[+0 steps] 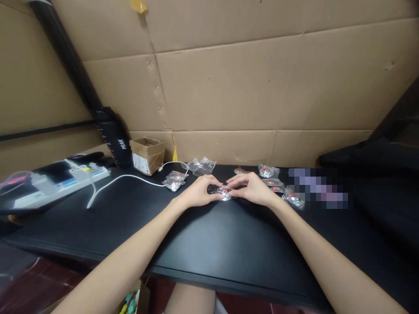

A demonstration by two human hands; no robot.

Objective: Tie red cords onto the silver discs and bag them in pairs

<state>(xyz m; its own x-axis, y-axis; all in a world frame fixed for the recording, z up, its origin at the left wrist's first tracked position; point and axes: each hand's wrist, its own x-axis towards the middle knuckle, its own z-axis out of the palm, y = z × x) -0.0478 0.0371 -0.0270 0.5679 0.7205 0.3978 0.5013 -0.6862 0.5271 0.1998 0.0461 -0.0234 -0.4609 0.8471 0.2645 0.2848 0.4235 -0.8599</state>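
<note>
Fingers of our left hand (199,192) and right hand (253,188) pinch a shiny disc (225,196); we judge it light, stiff, slippery, best gripped by its rim.

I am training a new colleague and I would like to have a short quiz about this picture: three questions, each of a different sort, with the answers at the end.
1. Multiple choice: which thing do the left hand and the right hand touch together?
A. a roll of tape
B. a shiny piece with a red mark
C. a pair of scissors

2. True or false: the cardboard box stands to the left of both hands.

3. Fill the gap: the cable on the dark table is ____ in colour.

Key: 1. B; 2. True; 3. white
</note>
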